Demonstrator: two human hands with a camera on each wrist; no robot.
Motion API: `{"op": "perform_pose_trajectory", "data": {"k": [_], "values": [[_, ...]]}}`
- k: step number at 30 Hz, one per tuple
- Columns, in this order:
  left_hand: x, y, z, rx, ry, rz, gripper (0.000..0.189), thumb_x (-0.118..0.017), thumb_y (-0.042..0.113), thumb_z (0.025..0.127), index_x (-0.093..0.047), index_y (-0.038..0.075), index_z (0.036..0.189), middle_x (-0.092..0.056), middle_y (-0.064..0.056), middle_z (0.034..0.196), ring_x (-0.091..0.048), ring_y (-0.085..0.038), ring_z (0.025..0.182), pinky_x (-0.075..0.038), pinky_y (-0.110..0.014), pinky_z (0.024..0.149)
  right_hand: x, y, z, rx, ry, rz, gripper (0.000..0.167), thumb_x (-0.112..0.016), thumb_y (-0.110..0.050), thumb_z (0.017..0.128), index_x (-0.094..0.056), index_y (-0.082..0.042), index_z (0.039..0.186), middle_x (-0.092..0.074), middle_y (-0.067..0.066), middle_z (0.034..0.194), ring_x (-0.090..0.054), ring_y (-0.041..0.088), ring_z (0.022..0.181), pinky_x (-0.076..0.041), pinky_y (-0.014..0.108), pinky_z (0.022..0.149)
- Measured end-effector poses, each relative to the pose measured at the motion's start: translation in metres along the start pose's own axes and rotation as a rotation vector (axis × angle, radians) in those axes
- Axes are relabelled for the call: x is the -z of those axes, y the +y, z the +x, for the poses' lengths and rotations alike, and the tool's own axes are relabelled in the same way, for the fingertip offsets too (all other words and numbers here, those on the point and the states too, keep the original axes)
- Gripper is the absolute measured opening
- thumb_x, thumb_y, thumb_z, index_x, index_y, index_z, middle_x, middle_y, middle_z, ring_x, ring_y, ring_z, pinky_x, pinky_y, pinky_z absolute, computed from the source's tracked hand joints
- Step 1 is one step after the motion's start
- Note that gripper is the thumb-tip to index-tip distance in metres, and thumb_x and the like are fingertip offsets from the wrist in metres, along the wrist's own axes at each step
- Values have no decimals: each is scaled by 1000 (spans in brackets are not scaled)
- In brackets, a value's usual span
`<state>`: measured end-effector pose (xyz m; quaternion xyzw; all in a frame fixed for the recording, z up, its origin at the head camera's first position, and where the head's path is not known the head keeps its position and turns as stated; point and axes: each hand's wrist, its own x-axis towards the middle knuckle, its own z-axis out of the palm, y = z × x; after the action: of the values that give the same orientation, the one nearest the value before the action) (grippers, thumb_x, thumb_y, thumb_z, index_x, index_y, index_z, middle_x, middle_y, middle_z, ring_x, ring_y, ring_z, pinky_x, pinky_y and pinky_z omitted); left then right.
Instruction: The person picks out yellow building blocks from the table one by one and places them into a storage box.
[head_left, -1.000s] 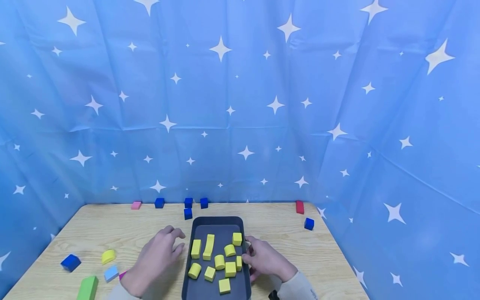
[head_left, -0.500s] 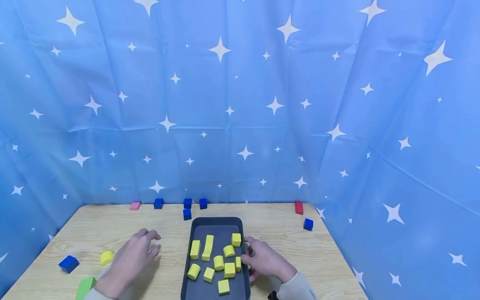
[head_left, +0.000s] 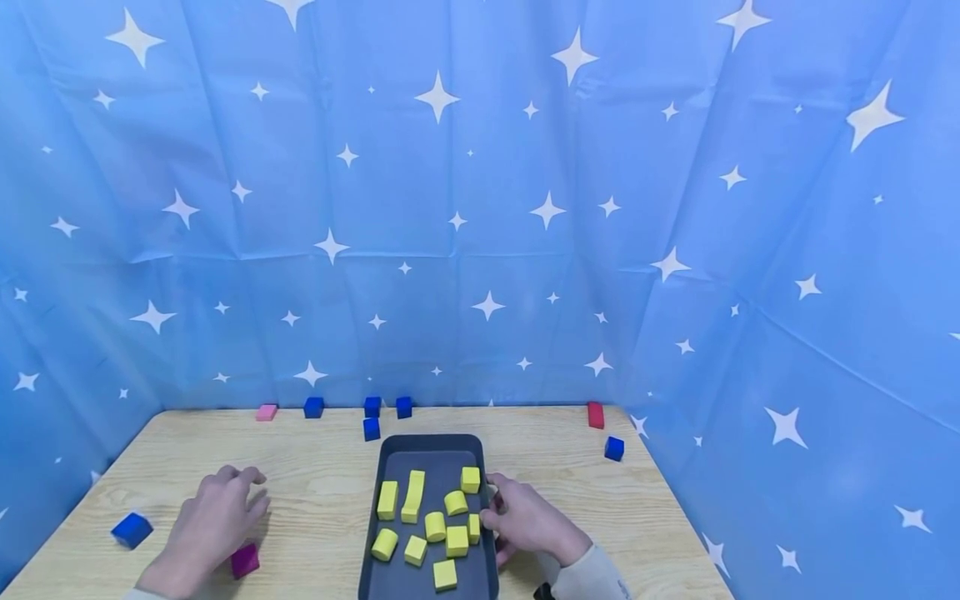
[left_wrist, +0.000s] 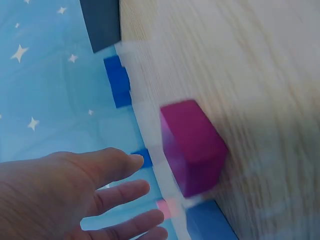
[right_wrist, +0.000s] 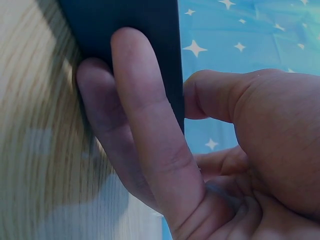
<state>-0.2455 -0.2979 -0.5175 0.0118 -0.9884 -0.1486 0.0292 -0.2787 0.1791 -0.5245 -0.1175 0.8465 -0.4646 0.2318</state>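
Note:
My right hand (head_left: pixel 532 521) holds the right wall of a dark grey tray (head_left: pixel 432 443). In the right wrist view its fingers (right_wrist: pixel 145 100) lie along the wall's outer side, with the thumb at the rim. Inside the tray lie several yellow blocks (head_left: pixel 435 527), among them cubes, cylinders and longer pieces. My left hand (head_left: pixel 213 521) hovers over the left part of the table, fingers spread and holding nothing. Just beside it is a magenta block (head_left: pixel 245 561), seen larger in the left wrist view, where a blue block (left_wrist: pixel 210 222) shows at the lower edge.
Several dark blue cubes (head_left: pixel 372 407) and a pink block (head_left: pixel 266 412) line the back edge of the wooden table (head_left: pixel 315 492). At the back right are a red block (head_left: pixel 596 415) and a blue cube (head_left: pixel 614 448). Another blue block (head_left: pixel 132 530) lies far left. A starry blue curtain encloses the table.
My left hand has moved left, away from the tray, and now covers the yellow, green and light blue blocks there. The magenta block has come into full view. My right hand stays at the tray.

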Motion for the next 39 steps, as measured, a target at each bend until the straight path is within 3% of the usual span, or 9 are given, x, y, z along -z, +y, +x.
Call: {"op": "perform_pose_trajectory", "data": {"k": [5, 13, 18, 24, 31, 39], "values": [[5, -12, -2, 57, -20, 1, 40, -81, 20, 105, -75, -7, 133, -68, -42, 127, -69, -61, 112, -66, -76, 78, -1, 0, 0, 4, 2, 1, 69, -70, -13, 114, -43, 0, 176, -72, 14, 113, -81, 25, 77, -73, 40, 59], [8, -27, -5, 106, -73, -23, 46, -78, 19, 104, -70, -13, 136, -67, -40, 120, -69, -56, 103, -65, -75, 89, -1, 0, -1, 15, -2, -9, 68, -71, -13, 114, -44, 0, 175, -73, 13, 111, -81, 24, 76, -72, 40, 58], [5, -35, -1, 128, -84, -16, 46, -78, 16, 104, -69, -15, 136, -68, -37, 116, -70, -48, 98, -66, -69, 87, -1, 0, 0, 19, -1, -18, 68, -71, -13, 114, -44, 0, 175, -73, 13, 112, -81, 24, 76, -72, 40, 58], [2, -41, 1, 125, -97, -21, 31, -79, 7, 102, -73, -13, 126, -69, -27, 106, -66, -34, 90, -67, -58, 81, 0, 0, 1, 12, 0, -17, 68, -71, -14, 114, -45, -2, 175, -73, 13, 112, -81, 24, 77, -73, 40, 59], [4, -38, -1, 122, -101, -23, 25, -81, 2, 100, -75, -12, 120, -69, -25, 102, -63, -33, 88, -66, -56, 80, -1, 2, 1, 23, 2, -19, 67, -71, -13, 114, -45, -1, 175, -72, 14, 111, -81, 25, 76, -72, 40, 58], [4, -37, -1, 117, -101, -48, 22, -84, 2, 99, -76, -12, 114, -70, -24, 100, -61, -30, 86, -59, -44, 71, -1, 2, 0, 26, 3, -20, 68, -71, -13, 113, -45, 0, 175, -72, 13, 111, -81, 24, 75, -72, 39, 58]]}}
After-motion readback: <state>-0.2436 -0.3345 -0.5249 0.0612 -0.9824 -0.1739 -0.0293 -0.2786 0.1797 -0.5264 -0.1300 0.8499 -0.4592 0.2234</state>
